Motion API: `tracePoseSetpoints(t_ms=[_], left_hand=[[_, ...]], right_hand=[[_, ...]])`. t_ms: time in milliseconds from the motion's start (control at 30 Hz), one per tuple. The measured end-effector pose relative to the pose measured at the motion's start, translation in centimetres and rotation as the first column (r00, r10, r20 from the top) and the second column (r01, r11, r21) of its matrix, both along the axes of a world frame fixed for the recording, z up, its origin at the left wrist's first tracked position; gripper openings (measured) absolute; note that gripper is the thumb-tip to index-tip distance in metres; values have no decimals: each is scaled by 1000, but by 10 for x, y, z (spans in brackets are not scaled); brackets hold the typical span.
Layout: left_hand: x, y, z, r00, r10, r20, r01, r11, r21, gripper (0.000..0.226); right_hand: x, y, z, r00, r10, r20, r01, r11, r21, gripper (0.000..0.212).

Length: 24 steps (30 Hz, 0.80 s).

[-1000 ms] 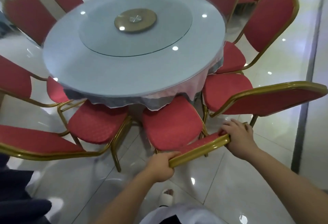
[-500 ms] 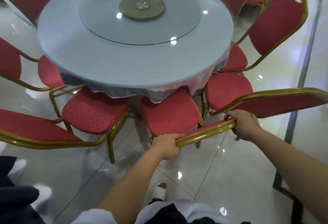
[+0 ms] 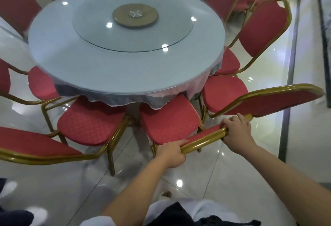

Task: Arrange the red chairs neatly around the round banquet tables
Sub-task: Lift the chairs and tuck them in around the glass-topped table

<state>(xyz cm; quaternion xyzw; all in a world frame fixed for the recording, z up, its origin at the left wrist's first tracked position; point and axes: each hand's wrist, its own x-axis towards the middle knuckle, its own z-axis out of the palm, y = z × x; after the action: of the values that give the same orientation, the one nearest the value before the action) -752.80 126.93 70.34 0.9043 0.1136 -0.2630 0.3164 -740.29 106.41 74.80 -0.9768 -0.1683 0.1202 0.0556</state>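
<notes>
A red chair with a gold frame [image 3: 169,121] stands right in front of me, its seat partly under the round banquet table [image 3: 100,68]. My left hand [image 3: 171,152] grips the left end of its gold top rail [image 3: 204,140]. My right hand [image 3: 236,130] grips the right end of the same rail. More red chairs ring the table: one to the left [image 3: 89,123] and one to the right [image 3: 223,93], whose backrest [image 3: 279,100] almost touches my right hand.
A glass turntable [image 3: 132,27] with a round wooden hub sits on the table. Further red chairs stand at the far side and far right [image 3: 263,27]. A dark strip [image 3: 293,50] runs along the glossy tiled floor on the right. Someone's white shoes [image 3: 37,215] show at bottom left.
The chair I hold has slid forward, its seat now further under the table's edge. Both hands kept their grip on the top rail, and my view moved closer to the table.
</notes>
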Motion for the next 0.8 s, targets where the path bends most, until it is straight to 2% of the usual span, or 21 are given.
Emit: tracePoseSetpoints(t_ms=[100, 300, 533, 667, 733, 800], left_hand=[[0, -1, -3, 999, 32, 20, -32, 999, -20, 67], [6, -8, 5, 989, 117, 91, -116, 993, -22, 62], [12, -16, 9, 981, 185, 57, -183, 982, -37, 58], [2, -18, -8, 972, 236, -2, -235, 968, -93, 65], [-1, -18, -17, 960, 279, 18, -274, 953, -130, 68], [0, -21, -10, 952, 304, 37, -295, 943, -155, 61]], right_hand=[[0, -2, 2, 1000, 1, -15, -1, 1000, -30, 31], [12, 1, 15, 1000, 24, 18, -23, 998, -66, 17], [21, -2, 13, 997, 54, 57, -51, 997, -66, 17], [8, -6, 10, 996, 74, 43, -70, 993, -96, 37], [4, -13, 9, 991, 132, 28, -129, 987, -94, 55], [7, -23, 10, 980, 198, -6, -198, 979, -54, 67]])
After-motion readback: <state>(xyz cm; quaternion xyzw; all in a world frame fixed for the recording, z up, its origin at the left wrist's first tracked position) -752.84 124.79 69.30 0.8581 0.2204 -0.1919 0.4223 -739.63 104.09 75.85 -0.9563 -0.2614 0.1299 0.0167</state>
